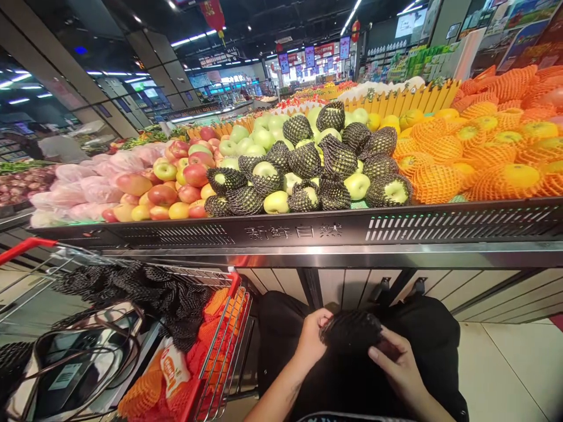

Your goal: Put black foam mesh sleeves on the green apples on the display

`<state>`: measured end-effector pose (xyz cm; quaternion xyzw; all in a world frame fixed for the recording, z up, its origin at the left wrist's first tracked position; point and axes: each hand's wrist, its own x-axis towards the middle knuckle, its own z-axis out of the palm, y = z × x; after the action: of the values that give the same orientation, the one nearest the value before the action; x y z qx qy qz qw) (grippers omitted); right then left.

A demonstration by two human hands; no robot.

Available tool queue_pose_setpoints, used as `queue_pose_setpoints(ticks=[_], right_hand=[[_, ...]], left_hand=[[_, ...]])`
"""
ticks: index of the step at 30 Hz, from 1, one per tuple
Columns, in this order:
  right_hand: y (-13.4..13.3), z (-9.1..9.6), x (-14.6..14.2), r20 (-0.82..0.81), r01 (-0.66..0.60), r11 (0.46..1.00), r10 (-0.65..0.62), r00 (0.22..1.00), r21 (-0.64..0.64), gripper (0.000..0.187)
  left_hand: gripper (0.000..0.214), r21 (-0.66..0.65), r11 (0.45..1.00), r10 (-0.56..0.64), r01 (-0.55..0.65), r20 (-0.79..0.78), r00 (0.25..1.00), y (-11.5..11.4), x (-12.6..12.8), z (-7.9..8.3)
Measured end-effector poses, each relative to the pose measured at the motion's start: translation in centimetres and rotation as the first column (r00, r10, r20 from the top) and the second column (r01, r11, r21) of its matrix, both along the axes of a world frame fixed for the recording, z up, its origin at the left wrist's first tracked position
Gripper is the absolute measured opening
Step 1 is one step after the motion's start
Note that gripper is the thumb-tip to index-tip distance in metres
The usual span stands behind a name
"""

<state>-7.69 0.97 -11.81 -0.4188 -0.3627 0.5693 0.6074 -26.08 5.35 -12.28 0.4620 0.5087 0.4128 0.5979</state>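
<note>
Low over my lap, my left hand (313,339) and my right hand (398,358) hold a black foam fruit net (350,329) between them. The fingers of my left hand curl closed round its left end. At the other end, my right thumb and fingers pinch its edge. Whether any fruit is inside the net cannot be seen. Beyond my hands, on the display, lie green apples (277,202), many of them wrapped in black nets like this one (338,155).
A black display tray (299,230) runs across in front of me. Red apples (162,195) and pink-wrapped fruit (103,189) lie left, orange-netted fruit (435,183) right. At my left stands a shopping cart (235,281) holding black nets (132,281), orange nets (145,387) and a bag (74,375).
</note>
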Motion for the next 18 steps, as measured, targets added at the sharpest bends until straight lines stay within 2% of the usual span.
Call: queue_pose_setpoints(ticks=[3,5,9,12,15,18], right_hand=[[0.3,-0.6,0.4,-0.042,0.105,0.99,-0.11,0.993,-0.095,0.05],[0.9,-0.2,0.7,-0.055,0.15,0.982,-0.157,0.986,-0.119,0.055],[1.9,1.2,1.5,-0.083,0.198,0.974,-0.208,0.975,-0.113,0.054],[2.0,1.6,1.9,-0.065,0.205,0.974,-0.212,0.975,-0.101,0.055],[1.4,1.6,2.0,-0.029,0.164,0.979,-0.168,0.985,-0.122,0.06],[1.0,1.9,1.9,0.009,0.105,0.982,-0.105,0.994,-0.157,0.07]], left_hand=[[0.025,-0.082,0.964,-0.245,0.254,0.109,0.963,-0.5,0.2,0.3],[0.03,-0.1,0.951,-0.273,0.294,0.179,0.945,-0.4,0.2,1.0],[0.034,0.002,0.989,-0.15,0.151,0.155,0.977,0.4,-0.4,2.9],[0.035,0.065,0.996,-0.06,0.053,0.109,0.992,0.8,-0.8,4.0],[0.033,0.132,0.991,-0.047,0.035,0.089,0.995,0.9,-0.9,4.6],[0.028,0.261,0.961,-0.1,0.088,0.036,0.994,0.6,-0.7,4.9]])
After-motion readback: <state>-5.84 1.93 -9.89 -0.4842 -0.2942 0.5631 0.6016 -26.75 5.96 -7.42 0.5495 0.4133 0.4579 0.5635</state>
